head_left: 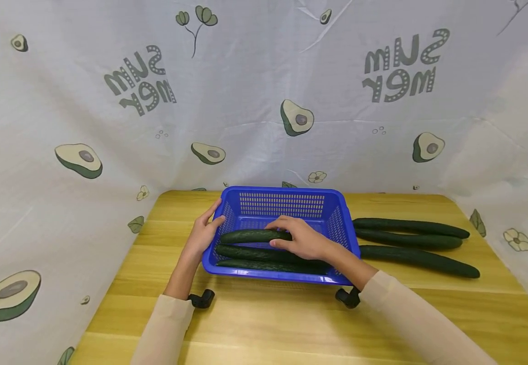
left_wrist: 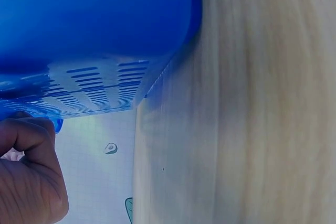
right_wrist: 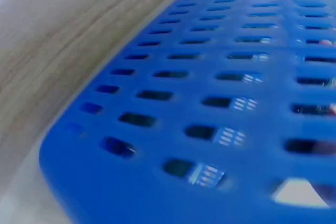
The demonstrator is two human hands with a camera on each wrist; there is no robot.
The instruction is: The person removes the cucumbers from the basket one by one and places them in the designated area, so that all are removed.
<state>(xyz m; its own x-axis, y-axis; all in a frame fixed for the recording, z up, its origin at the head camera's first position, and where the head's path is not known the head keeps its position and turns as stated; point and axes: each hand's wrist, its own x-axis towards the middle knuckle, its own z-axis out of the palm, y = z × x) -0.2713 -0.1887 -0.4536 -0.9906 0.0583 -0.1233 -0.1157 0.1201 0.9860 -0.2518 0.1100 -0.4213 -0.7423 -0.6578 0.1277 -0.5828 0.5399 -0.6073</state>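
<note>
A blue plastic basket (head_left: 282,191) with slotted walls stands on the wooden table. My left hand (head_left: 201,234) grips its left rim, thumb over the edge and fingers along the outside. In the left wrist view that hand (left_wrist: 31,171) shows with bent fingers at the basket's wall (left_wrist: 105,24). My right hand (head_left: 305,239) reaches inside and holds the right end of a dark green cucumber (head_left: 250,235) between thumb and fingers. Nearer the front wall lie a second cucumber (head_left: 264,252) and a third cucumber (head_left: 268,266). The basket's slotted wall (right_wrist: 173,98) hides most of the right hand in the right wrist view.
Right of the basket, three more cucumbers lie lengthwise on the table: a rear one (head_left: 410,225), a middle one (head_left: 414,240) and a front one (head_left: 423,260). A white curtain (head_left: 254,101) with avocado prints hangs behind the wooden table (head_left: 254,324).
</note>
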